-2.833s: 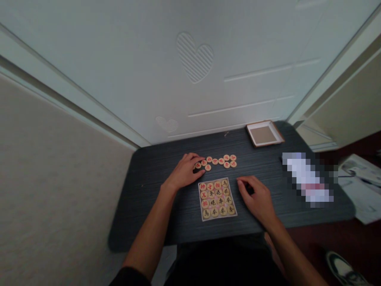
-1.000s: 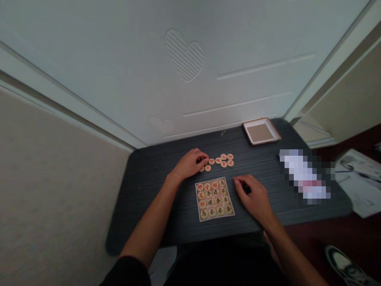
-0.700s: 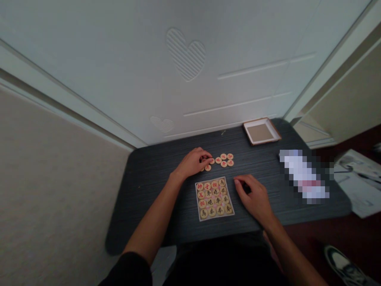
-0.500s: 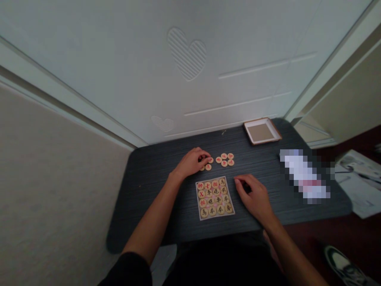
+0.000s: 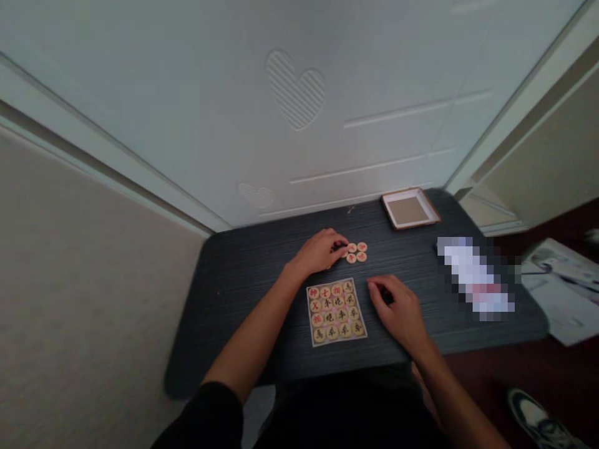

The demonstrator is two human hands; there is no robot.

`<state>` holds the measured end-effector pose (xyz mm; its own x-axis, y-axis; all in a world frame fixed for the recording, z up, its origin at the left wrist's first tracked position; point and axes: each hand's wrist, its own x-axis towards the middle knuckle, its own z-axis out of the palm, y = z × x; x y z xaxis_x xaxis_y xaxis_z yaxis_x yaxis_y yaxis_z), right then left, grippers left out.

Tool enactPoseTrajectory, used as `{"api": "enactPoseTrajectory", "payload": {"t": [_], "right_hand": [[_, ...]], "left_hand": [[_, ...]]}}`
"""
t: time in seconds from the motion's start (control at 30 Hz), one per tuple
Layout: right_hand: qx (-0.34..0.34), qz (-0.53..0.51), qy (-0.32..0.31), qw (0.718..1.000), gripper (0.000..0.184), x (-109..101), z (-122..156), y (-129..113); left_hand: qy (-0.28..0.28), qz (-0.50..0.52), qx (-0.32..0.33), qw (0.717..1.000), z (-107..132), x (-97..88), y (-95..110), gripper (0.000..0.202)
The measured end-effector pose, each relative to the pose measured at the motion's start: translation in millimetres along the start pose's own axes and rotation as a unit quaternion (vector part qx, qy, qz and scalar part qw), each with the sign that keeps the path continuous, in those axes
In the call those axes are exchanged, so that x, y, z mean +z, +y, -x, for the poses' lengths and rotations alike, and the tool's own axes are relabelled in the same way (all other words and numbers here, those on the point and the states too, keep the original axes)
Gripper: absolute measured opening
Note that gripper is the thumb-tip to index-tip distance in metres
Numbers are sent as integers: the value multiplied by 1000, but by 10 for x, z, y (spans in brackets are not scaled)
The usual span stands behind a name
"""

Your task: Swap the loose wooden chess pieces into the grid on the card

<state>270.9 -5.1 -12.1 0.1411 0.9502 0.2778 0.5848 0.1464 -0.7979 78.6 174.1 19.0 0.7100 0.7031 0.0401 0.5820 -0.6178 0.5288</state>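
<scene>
My left hand (image 5: 322, 251) reaches over the dark table with bent fingers. Its thumb and index tips close around a Chinese chess piece at the left edge of a small group of red-marked Chinese chess pieces (image 5: 362, 247). The hand partly hides that piece and any pieces beneath it. Nearer to me, a square tray (image 5: 309, 318) is filled with rows of round wooden pieces, some marked red and others black. To the right of this tray, my right hand (image 5: 397, 312) rests on the table, its fingers curled in and nothing visible in them.
An open shallow box (image 5: 435, 215) stands at the back right of the dark table (image 5: 224, 287). A blurred-out item (image 5: 475, 277) lies along the right side. Behind the table rises a white panel (image 5: 187, 125) with raised hearts. Papers (image 5: 568, 312) and a shoe (image 5: 533, 415) show beyond the table.
My left hand has moved right, from the left cluster of pieces to the group beside it. The pieces it was touching are now hidden or displaced. My right hand stays in place.
</scene>
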Motion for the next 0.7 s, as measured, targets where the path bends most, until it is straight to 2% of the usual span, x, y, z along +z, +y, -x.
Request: {"api": "enactPoseTrajectory", "payload": {"t": [0.2, 0.4, 0.57, 0.7], "right_hand": [[-1, -3, -7, 1000, 16, -7, -3, -7], [-9, 6, 5, 1000, 17, 18, 2, 20], [-83, 56, -23, 995, 25, -4, -208, 81], [-155, 112, -85, 978, 38, -55, -498, 150]], "left_hand": [[6, 6, 4, 1000, 41, -21, -70, 23], [8, 9, 9, 1000, -68, 25, 6, 28], [-11, 30, 1, 999, -179, 47, -10, 23], [-10, 41, -5, 999, -198, 36, -67, 24]]}}
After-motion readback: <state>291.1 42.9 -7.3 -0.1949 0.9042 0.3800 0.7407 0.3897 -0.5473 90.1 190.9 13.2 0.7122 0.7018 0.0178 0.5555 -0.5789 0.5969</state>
